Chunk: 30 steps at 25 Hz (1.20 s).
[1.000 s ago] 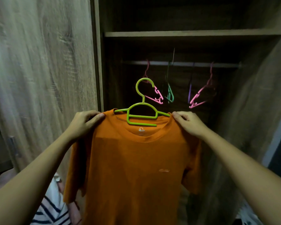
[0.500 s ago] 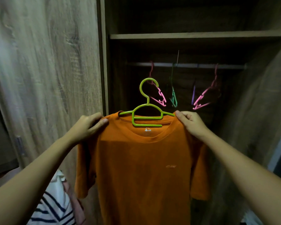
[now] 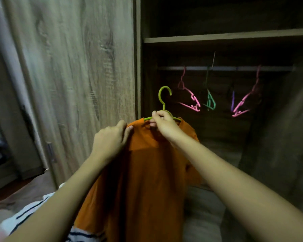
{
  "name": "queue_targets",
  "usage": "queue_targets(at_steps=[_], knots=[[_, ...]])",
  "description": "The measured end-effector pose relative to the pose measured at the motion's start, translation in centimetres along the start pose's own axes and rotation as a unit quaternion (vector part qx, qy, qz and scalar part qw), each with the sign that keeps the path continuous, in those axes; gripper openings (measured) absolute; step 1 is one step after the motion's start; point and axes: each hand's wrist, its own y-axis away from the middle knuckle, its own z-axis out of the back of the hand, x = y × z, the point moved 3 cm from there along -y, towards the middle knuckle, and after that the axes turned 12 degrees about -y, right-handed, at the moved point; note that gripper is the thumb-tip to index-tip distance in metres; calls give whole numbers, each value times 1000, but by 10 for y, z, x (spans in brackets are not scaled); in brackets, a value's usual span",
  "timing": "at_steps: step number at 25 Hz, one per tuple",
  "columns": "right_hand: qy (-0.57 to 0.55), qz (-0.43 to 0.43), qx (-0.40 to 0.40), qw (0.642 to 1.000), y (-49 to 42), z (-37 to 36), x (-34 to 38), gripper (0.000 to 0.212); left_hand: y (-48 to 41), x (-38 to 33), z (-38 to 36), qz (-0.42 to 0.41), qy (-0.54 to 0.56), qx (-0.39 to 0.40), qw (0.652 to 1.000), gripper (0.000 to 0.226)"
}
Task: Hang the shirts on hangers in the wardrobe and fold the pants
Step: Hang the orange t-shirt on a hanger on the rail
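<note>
An orange T-shirt [image 3: 147, 180] hangs on a lime-green hanger [image 3: 164, 100] in front of the open wardrobe. My right hand [image 3: 163, 124] grips the hanger's body just below the hook, at the shirt's collar. My left hand [image 3: 110, 140] holds the shirt's left shoulder, thumb on the front of the cloth. The hanger's hook points up, below the metal rail [image 3: 226, 68] and apart from it.
Two pink hangers [image 3: 189, 98] [image 3: 243, 103], a green hanger [image 3: 210, 102] and a purple hanger [image 3: 232, 102] hang on the rail. A wooden shelf [image 3: 226, 38] runs above it. The wardrobe door [image 3: 73, 75] stands at the left. A striped garment [image 3: 24, 219] lies below.
My right hand left the shirt's right shoulder and took hold of the hanger at its neck. The shirt has turned so its right side swings away. The view has dropped lower.
</note>
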Motion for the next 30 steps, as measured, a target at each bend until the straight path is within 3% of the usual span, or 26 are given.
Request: queue_targets(at_steps=[5, 9, 12, 14, 16, 19, 22, 30], knots=[[-66, -42, -50, 996, -17, -15, 10, 55, -4, -28, 7, -7, -7, -12, 1000, 37], [-114, -25, -81, 990, -46, 9, 27, 63, -32, -55, 10, 66, 8, 16, 998, 38], [-104, -16, -87, 991, -80, 35, 30, 64, -53, -71, -1, 71, 219, 61, 971, 28], [-108, -18, -63, 992, -108, 47, 29, 48, -66, -82, -14, 59, 374, 102, 920, 29], [-90, -30, -36, 995, -136, 56, 27, 23, -82, -93, -30, 44, 445, 122, 886, 37], [-91, -39, -29, 995, -170, 66, 26, 3, -110, -102, -53, 37, 477, 136, 867, 41], [-88, -48, -8, 995, -202, 72, 35, 21, -145, -110, -76, 47, 478, 141, 866, 43], [-30, -81, -17, 996, -263, 91, 42, 22, -209, -132, -118, 93, 485, 160, 855, 36]])
